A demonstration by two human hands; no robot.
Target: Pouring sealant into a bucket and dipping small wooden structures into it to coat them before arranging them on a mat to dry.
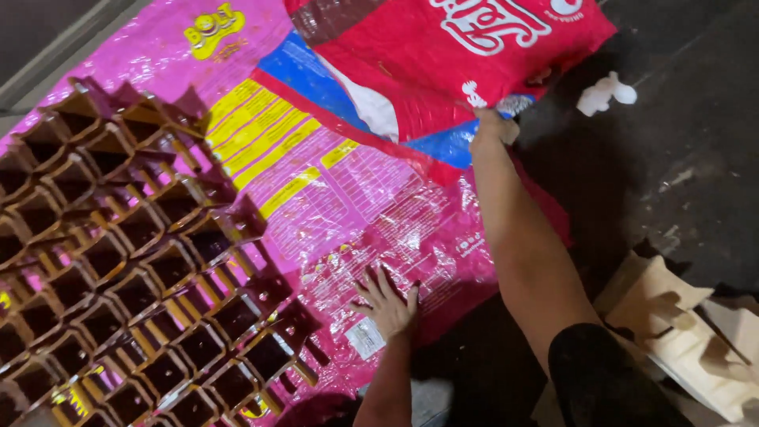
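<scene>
Nearest us, our left hand [387, 304] lies flat with fingers spread on the pink sack [379, 213], pinning it to the dark floor [680, 158]. To its left sits a brown wooden lattice [134, 277]. Farther off, our right hand [492, 126] has fingers pinched on the red sack's [443, 55] near edge. The slick plastic could slide from that pinch or drag the pink sack askew.

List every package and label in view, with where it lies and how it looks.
Pink sack: spread flat on the floor, glossy, with yellow and white print panels; left hand presses on it.
Red sack: top centre, overlapping the pink one, white print; right hand at its lower edge.
Small white label: rectangular, beside the left hand.
</scene>
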